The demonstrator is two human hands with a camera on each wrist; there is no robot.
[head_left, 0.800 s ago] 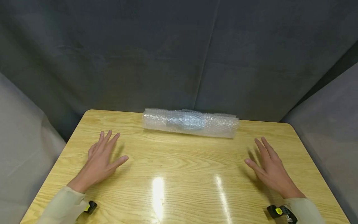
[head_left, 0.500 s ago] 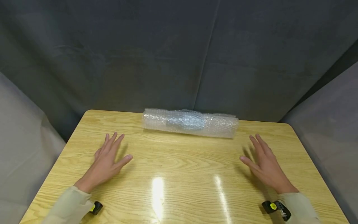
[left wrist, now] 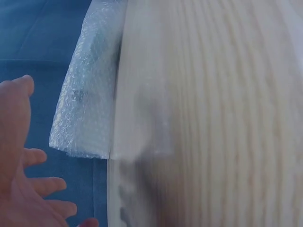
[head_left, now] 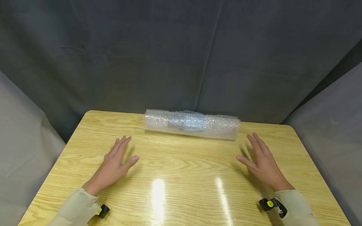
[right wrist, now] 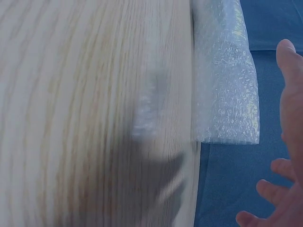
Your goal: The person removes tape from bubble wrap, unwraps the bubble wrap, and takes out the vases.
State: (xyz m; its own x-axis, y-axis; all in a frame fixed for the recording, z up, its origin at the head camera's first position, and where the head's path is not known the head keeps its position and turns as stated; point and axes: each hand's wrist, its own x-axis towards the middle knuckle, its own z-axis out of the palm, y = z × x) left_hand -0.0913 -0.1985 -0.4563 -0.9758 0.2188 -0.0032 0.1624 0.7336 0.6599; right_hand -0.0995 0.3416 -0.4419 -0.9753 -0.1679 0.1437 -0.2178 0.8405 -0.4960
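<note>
A roll of clear bubble wrap [head_left: 192,124] lies lengthwise along the far edge of the wooden table, with something bluish-grey showing through its middle. My left hand [head_left: 113,168] hovers over the table to the left and nearer than the roll, fingers spread and thumb out. On the other side, my right hand [head_left: 264,163] holds the same kind of pose, its fingertips not far from the roll's right end. Both palms face inward and neither hand holds anything. Each wrist view shows one end of the bubble wrap [left wrist: 87,94], [right wrist: 227,85] apart from the fingers.
The light wooden table [head_left: 181,163] has rounded far corners and glossy reflections near the front. A dark grey curtain [head_left: 158,56] hangs right behind the far edge, and pale cloth panels [head_left: 25,147] stand on both sides.
Both hands have moved inward, the left toward the right and the right toward the left, narrowing the gap between them. The bubble wrap roll has stayed in place.
</note>
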